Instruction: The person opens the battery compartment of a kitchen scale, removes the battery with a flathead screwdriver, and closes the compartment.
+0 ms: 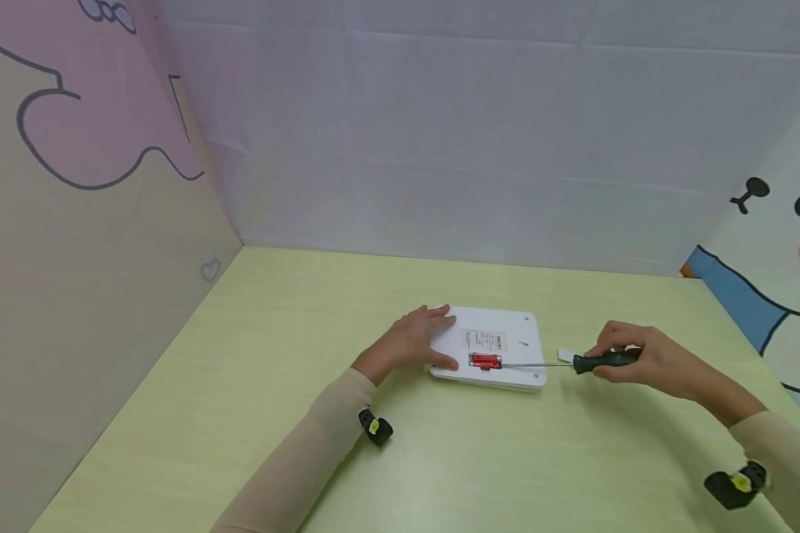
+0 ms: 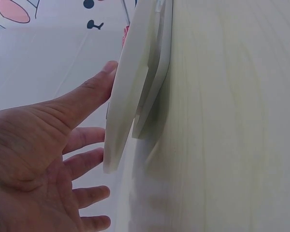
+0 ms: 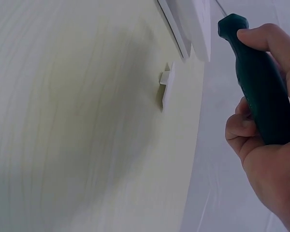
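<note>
A white flat device (image 1: 456, 337) lies underside up on the table, with a printed label and screws at its corners. In its uncovered compartment sits a red battery (image 1: 485, 360). My left hand (image 1: 415, 340) rests on the device's left end, fingers spread, thumb (image 2: 94, 87) against its back in the left wrist view. My right hand (image 1: 653, 359) grips a screwdriver by its dark green handle (image 3: 263, 92). The thin metal shaft (image 1: 533, 364) reaches left over the device, its tip at the battery's right end; whether it touches is too small to tell.
A small white cover (image 3: 168, 89) with a tab lies on the table just right of the device. The pale yellow-green table (image 1: 333, 311) meets a plain back wall (image 1: 440, 148). Printed side panels (image 1: 107, 259) stand left and right.
</note>
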Motion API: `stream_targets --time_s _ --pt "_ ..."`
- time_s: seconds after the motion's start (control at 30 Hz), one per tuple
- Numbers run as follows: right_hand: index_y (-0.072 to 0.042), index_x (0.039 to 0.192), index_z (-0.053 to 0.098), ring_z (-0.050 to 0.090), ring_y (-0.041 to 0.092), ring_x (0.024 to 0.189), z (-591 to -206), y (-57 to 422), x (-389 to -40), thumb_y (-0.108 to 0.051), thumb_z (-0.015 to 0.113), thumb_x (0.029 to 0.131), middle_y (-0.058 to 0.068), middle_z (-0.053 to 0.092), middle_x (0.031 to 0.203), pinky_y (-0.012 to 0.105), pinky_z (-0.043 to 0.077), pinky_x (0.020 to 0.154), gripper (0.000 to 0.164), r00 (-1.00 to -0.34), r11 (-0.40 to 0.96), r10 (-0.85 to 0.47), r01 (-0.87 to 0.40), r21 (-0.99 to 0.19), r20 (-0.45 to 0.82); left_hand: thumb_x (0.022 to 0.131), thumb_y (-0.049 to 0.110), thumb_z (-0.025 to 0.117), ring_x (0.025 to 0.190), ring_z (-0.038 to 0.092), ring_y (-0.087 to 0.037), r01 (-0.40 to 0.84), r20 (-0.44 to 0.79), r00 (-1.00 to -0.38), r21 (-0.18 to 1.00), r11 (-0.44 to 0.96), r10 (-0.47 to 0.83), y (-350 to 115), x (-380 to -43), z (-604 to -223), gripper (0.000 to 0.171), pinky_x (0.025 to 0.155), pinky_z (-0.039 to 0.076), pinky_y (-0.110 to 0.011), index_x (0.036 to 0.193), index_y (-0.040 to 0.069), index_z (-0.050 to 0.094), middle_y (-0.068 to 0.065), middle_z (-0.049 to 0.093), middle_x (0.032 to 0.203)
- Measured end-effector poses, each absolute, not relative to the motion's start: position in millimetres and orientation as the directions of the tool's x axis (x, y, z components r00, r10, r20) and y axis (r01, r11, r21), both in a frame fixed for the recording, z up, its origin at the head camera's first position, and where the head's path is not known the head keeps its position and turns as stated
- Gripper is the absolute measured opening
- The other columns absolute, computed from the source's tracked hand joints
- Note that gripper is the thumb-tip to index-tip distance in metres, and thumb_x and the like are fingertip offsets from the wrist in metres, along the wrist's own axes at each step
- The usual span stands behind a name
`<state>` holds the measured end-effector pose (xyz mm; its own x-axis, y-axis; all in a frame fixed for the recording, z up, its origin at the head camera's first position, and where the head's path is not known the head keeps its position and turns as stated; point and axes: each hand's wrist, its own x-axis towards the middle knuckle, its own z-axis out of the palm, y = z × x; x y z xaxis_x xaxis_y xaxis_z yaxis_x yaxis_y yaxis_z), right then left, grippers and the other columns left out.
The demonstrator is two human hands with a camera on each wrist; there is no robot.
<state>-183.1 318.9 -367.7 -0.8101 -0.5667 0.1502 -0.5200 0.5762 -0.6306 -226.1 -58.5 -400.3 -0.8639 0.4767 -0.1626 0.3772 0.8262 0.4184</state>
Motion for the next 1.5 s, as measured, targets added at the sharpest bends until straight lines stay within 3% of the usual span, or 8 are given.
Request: stream_targets --time_s 0.53,0.87,1.13,1.33,1.5 --pt "-0.019 0.103 0.075 0.054 0.006 0.075 -351 328 -181 -0.008 0.076 0.084 -0.009 0.061 0.093 0.022 0.047 0.058 0.022 -0.835 0.629 -0.533 -0.497 -0.598 0.134 0.078 0.05 0.079 0.151 0.017 -0.031 0.36 -0.162 -0.868 0.444 0.82 0.469 -59 -224 -398 0.087 0.121 0.018 -0.051 0.151 0.022 0.04 0.007 0.024 0.162" --pt "-0.016 0.104 0.072 0.049 0.005 0.071 -347 357 -188 -0.023 0.075 0.087 -0.009 0.058 0.091 0.024 0.04 0.056 0.018 -0.953 0.811 -0.281 -0.299 -0.504 0.112 0.078 0.05 0.079 0.151 0.016 -0.031 0.357 -0.16 -0.87 0.448 0.82 0.466 -60 -223 -399 0.088 0.121 0.018 -0.052 0.151 0.022 0.04 0.007 0.023 0.163" --pt "-0.002 0.113 0.068 0.05 0.002 0.066 -363 386 -191 -0.036 0.071 0.09 0.01 0.059 0.1 0.026 0.04 0.054 0.041 -0.995 0.869 -0.089 -0.101 -0.484 0.049 0.077 0.051 0.079 0.151 0.016 -0.031 0.361 -0.156 -0.869 0.448 0.818 0.469 -59 -224 -401 0.088 0.122 0.017 -0.05 0.151 0.023 0.039 0.007 0.023 0.163" --pt "0.0 0.11 0.069 0.051 0.002 0.071 -381 400 -191 -0.037 0.07 0.09 0.022 0.059 0.111 0.027 0.043 0.055 0.042 -0.999 0.881 -0.026 -0.042 -0.471 0.041 0.078 0.05 0.079 0.152 0.015 -0.031 0.356 -0.159 -0.869 0.457 0.815 0.469 -60 -225 -400 0.088 0.122 0.017 -0.05 0.151 0.022 0.039 0.007 0.023 0.163" --pt "0.0 0.107 0.07 0.05 0.004 0.074 -395 407 -191 -0.038 0.07 0.09 0.024 0.061 0.111 0.026 0.043 0.055 0.042 -0.999 0.888 0.0 -0.024 -0.46 0.051 0.078 0.051 0.078 0.152 0.015 -0.03 0.359 -0.161 -0.867 0.456 0.815 0.472 -60 -224 -400 0.088 0.122 0.017 -0.05 0.151 0.023 0.039 0.008 0.023 0.163"
